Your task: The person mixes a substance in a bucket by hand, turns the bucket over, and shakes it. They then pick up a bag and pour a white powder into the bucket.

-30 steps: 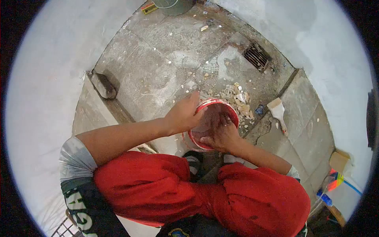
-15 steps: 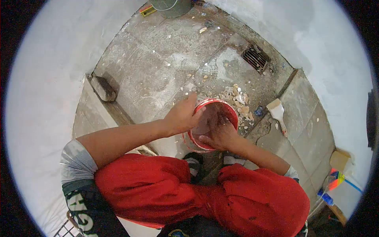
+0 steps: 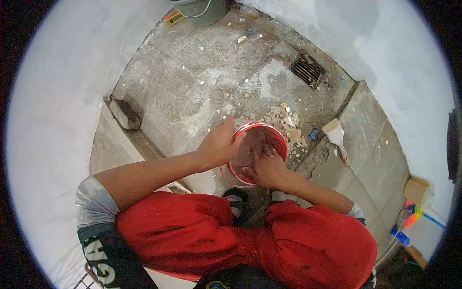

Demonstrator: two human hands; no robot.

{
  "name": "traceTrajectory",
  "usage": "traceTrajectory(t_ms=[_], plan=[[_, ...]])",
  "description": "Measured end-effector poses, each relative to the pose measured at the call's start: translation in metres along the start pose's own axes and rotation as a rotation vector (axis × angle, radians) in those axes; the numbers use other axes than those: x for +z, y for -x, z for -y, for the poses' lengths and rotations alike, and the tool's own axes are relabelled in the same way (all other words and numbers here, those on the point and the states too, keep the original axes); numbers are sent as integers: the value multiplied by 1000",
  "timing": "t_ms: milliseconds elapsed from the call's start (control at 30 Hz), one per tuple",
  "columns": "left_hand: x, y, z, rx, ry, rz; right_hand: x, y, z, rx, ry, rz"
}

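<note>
Head view: left hand (image 3: 219,145) fingers clamp the red bucket (image 3: 276,136) rim; right hand (image 3: 266,167) fingers spread inside it

Red bucket (image 3: 278,139) – round, upright, on dusty floor, beside rubble

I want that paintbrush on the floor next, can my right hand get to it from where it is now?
Probably yes. The right hand is inside the red bucket, and the paintbrush lies just beyond it on the floor, with only scattered rubble nearby.
</note>
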State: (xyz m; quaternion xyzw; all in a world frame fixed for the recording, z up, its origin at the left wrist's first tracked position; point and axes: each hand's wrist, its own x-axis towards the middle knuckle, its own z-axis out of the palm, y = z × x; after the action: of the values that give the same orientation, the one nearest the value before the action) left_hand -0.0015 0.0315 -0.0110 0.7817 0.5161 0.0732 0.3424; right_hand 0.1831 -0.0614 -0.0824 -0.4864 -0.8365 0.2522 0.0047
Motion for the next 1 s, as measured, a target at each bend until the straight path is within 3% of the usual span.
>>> traceTrajectory(t_ms=[400, 533, 600, 733, 800, 833, 900, 1000], plan=[[-2, 0, -8, -40, 11, 67, -11, -7, -4, 60, -17, 203], [-5, 1, -10, -51, 7, 71, -15, -11, -4, 26, -23, 87], [-4, 1, -8, -46, 1, 73, -23, -17, -7, 17, -58, 302], [-2, 1, -5, -26, -12, 60, -9, -22, -12, 91, -30, 338], [0, 1, -4, -20, -17, 42, -18, -26, -15, 78, -162, 458], [1, -1, -2, -28, -12, 39, -10, -26, -18, 78, -162, 456], [3, -1, 1, -34, -8, 35, 7, -26, -24, -12, -23, 178], [3, 1, 2, -33, -6, -24, 1, -32, -33, 88, -236, 293]])
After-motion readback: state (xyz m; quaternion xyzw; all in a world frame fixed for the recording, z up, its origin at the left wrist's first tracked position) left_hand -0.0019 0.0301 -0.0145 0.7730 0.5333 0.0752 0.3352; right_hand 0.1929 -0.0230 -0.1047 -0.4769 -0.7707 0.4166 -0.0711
